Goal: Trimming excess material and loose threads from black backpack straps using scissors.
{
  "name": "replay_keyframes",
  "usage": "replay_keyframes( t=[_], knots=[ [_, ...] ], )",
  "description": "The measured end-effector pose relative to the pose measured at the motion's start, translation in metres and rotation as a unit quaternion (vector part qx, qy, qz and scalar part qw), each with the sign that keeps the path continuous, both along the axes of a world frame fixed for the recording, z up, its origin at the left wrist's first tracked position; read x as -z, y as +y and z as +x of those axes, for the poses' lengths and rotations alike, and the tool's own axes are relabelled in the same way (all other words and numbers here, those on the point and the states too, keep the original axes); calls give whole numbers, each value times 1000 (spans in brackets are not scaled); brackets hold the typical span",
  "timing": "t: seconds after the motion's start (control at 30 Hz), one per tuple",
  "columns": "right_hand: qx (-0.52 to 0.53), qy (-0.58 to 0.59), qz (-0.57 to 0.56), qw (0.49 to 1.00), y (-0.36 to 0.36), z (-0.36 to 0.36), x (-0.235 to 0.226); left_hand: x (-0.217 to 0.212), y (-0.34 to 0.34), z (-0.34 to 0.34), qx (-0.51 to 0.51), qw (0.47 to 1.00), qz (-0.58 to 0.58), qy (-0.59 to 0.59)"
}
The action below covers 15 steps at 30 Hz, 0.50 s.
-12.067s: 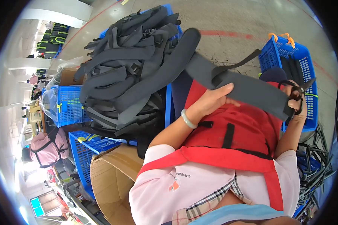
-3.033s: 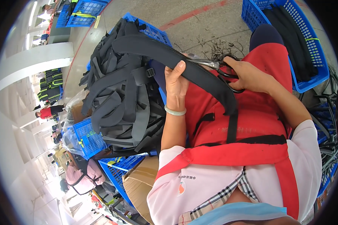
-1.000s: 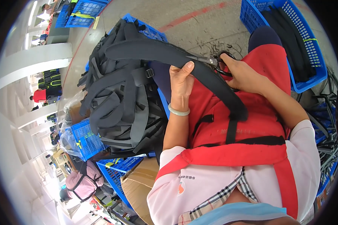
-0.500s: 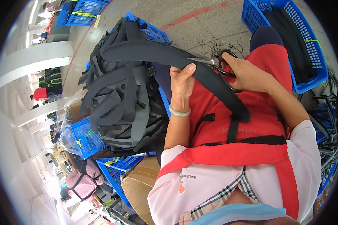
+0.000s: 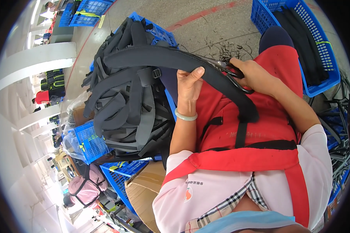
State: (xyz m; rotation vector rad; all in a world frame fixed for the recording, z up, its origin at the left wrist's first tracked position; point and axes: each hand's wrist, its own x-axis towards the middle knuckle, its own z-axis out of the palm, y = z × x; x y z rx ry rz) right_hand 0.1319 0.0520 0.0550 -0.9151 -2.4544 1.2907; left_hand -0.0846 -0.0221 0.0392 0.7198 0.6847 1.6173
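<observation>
A long, padded dark grey strap curves across my lap, its near end over the red apron. My left hand pinches it around the middle, thumb on top and fingers underneath. My right hand grips a pair of scissors with dark handles. The blades lie along the strap's far edge, just beyond my left thumb, and are partly hidden by it. Whether the blades are parted cannot be made out. Beside my left arm rises a heap of similar grey straps, one with a black buckle.
Blue crates hold the heap on the left. Another blue crate with black padded pieces stands at the far right. Dark scraps litter the floor ahead. Grey strips fill a container by my right elbow. A cardboard box sits lower left.
The scissors have turned and shifted from lying across the strap's top to running along its far edge. My right hand moved slightly toward me. My left hand keeps its hold.
</observation>
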Motion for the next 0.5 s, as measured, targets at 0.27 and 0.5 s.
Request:
replay_keyframes(
  t=[0.27,0.5],
  knots=[
    [16,66,-21,997,2,2,-1,-24,17,-22,-26,998,0,-51],
    [13,19,-106,994,4,14,-22,-16,13,-14,-32,999,-11,-43]
  ],
)
